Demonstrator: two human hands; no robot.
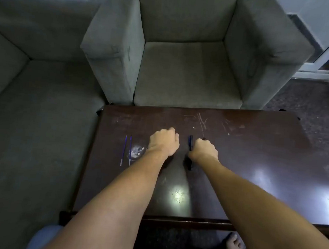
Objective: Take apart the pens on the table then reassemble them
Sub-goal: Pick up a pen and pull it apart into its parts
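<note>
While both bare forearms reach out over a dark, scratched wooden surface (254, 148), the two hands sit side by side near its middle, close but apart.

The left hand (163, 141) shows only its back, with fingers curled under; I cannot tell whether it holds anything. The right hand (204, 149) is curled the same way. A small dark tip (204, 138) pokes out past its knuckles at 12 o'clock, but I cannot tell whether the hand grips it.

Between the hands, just at 9 o'clock of the right hand, lies a dark pen (191, 143). Its long axis runs from 12 to 6 o'clock, and its lower part passes under the right wrist.

At 9 o'clock of the left hand lie two thin blue refills (123, 150), parallel and just beside each other. They run from 12 to 6 o'clock, pale ends toward 6.

At 12 o'clock beyond the surface stands a grey armchair (187, 74), with a grey sofa (37, 98) at 9 o'clock.
</note>
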